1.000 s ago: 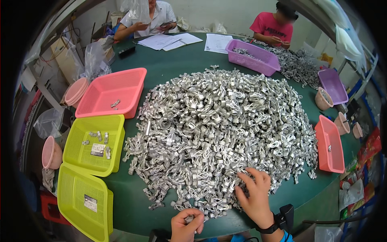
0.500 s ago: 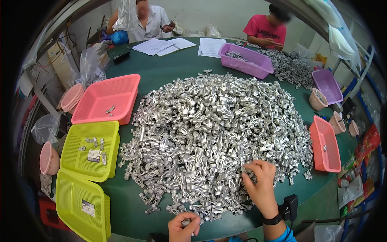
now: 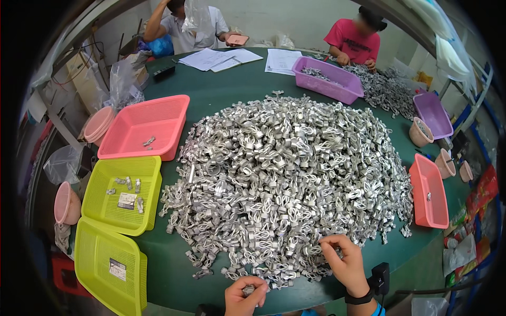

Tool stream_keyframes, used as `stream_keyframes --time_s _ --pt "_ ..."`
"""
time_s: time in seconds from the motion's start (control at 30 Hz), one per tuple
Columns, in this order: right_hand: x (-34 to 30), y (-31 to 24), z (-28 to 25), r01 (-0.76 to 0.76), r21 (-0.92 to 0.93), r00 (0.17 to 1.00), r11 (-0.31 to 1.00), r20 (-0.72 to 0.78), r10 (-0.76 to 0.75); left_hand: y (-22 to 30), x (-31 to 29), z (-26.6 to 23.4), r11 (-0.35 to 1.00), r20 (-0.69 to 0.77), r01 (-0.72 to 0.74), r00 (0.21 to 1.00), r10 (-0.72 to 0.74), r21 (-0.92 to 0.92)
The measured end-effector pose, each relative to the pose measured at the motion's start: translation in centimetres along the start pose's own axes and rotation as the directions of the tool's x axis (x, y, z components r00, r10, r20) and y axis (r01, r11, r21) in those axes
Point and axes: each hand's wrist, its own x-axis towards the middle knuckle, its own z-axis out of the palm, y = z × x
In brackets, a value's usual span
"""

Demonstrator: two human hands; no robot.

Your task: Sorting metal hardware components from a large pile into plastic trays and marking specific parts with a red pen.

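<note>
A big mound of small silvery metal fittings (image 3: 295,174), each with ribbed bands and looped sides, covers the middle of the green table (image 3: 174,284). At its near edge, my left hand (image 3: 244,297) is curled closed around metal fittings (image 3: 249,289), partly hidden by the fingers. My right hand (image 3: 345,263) reaches into the mound's near right side. Its thumb and forefinger come together in a pinch against the pieces; what lies between them blends into the pile. A dark band circles the right wrist.
Left stand a pink basket (image 3: 176,129) and two yellow-green baskets (image 3: 154,195), (image 3: 138,274), some holding a few fittings. A narrow pink basket (image 3: 420,210) sits right. Across the table are a purple basket (image 3: 337,95), papers (image 3: 208,59) and two people, one holding a phone (image 3: 237,40).
My right hand has drawn down toward me along the pile. My left hand has shifted slightly right, still closed. Across the table, one person has raised an arm and the other has leaned over the fittings.
</note>
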Motion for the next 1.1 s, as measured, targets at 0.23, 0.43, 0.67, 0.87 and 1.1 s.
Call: stream_keyframes --time_s 0.23,0.43,0.67,0.87,1.1 --pt "1.6 -1.7 2.5 0.352 -0.306 0.935 0.885 0.074 -0.347 -0.5 0.1 -0.3 0.997 0.066 -0.062 0.996 0.059 0.046" --pt "0.6 -1.5 3.7 0.424 -0.44 0.902 0.792 0.284 -0.325 0.0 -0.2 -0.5 0.996 0.078 -0.059 0.996 0.054 0.063" --pt "-1.7 -4.3 3.3 0.115 0.219 0.985 0.969 0.105 -0.14 0.8 0.7 -1.9 0.9 0.19 0.063 0.981 0.023 -0.431" --pt "-4.9 -5.0 6.9 -0.411 0.874 0.907 0.259 0.421 0.018 1.4 -0.3 0.0 0.874 0.139 -0.114 0.969 0.202 -0.472" --pt "-5.9 -5.3 8.7 -0.625 0.739 0.675 -0.252 0.674 0.301 2.3 -2.3 0.7 0.304 0.435 -0.684 0.682 0.588 0.663"
